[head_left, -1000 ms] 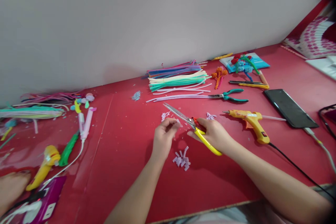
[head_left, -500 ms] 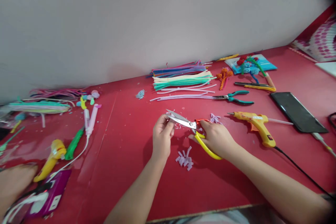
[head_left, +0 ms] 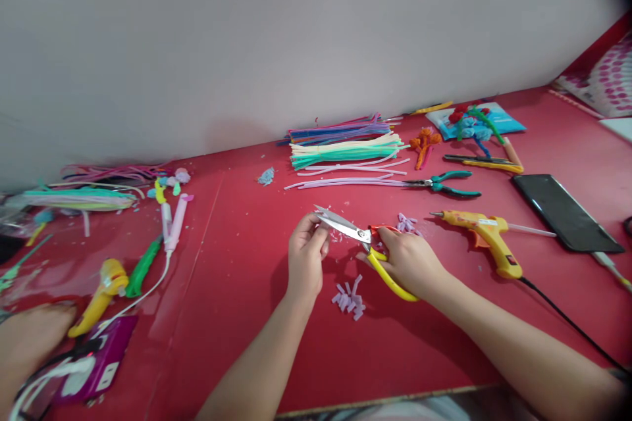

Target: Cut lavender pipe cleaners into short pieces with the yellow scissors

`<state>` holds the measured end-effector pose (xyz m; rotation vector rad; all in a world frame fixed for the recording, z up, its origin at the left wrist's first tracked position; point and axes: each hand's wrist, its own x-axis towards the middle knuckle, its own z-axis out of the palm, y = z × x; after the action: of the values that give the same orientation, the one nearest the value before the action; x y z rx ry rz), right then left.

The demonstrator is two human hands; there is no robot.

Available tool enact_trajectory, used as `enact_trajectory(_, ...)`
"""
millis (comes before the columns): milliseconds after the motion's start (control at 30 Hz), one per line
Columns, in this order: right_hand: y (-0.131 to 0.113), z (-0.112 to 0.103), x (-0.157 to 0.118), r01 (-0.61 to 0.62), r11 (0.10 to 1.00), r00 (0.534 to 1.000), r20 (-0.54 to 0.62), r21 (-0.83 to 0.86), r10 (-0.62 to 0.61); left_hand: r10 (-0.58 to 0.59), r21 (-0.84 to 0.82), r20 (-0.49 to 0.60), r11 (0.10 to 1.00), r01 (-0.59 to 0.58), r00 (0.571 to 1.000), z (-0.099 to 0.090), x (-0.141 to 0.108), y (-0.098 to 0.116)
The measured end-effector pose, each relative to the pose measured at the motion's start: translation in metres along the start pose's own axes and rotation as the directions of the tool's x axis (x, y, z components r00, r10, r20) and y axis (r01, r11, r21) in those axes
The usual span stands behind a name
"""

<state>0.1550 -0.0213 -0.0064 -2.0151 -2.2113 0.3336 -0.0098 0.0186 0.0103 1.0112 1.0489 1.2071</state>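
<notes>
My right hand [head_left: 412,260] grips the scissors [head_left: 345,225] by their red and yellow handles, the blades pointing left and slightly parted. At the blade tips, my left hand [head_left: 307,251] has its thumb and fingers pinched together; whatever lies between them is too small to name. Below the scissors lies a small pile of short lilac pieces [head_left: 349,299] on the red table [head_left: 237,316]. More lilac pieces [head_left: 407,223] sit just behind my right hand, and tiny scraps are scattered behind the blades.
Pipe cleaner bundles [head_left: 345,150] lie at the back, with teal pliers [head_left: 451,184] in front. To the right are a yellow glue gun [head_left: 486,237] and a phone [head_left: 567,212]. At left, another person's arm [head_left: 39,348] rests near a second glue gun [head_left: 101,296] and a purple box [head_left: 111,355].
The scissor blades look slightly closer together. The view has shifted slightly, and both hands keep nearly the same pose.
</notes>
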Motion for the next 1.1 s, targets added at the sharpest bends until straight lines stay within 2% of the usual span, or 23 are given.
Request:
enact_trajectory(367,0.0017,0.0016,0.0000,0.017,0.999,0.999,-0.029,-0.047,-0.018,-0.006,-0.012,-0.001,1.000,0.006,1.000,-0.0005,0.0003,-0.0013)
enact_trajectory(767,0.0016,-0.0015,0.0009,0.006,0.997,1.000,0.003,-0.072,-0.006,-0.024,-0.004,-0.035,1.000,0.024,0.999,0.0005,0.0002,0.0005)
enact_trajectory(1100,0.0013,-0.0030,0.0005,0.003,0.997,1.000,-0.005,-0.072,-0.004,0.007,-0.001,-0.032,1.000,-0.007,0.999,-0.0004,0.0003,-0.0015)
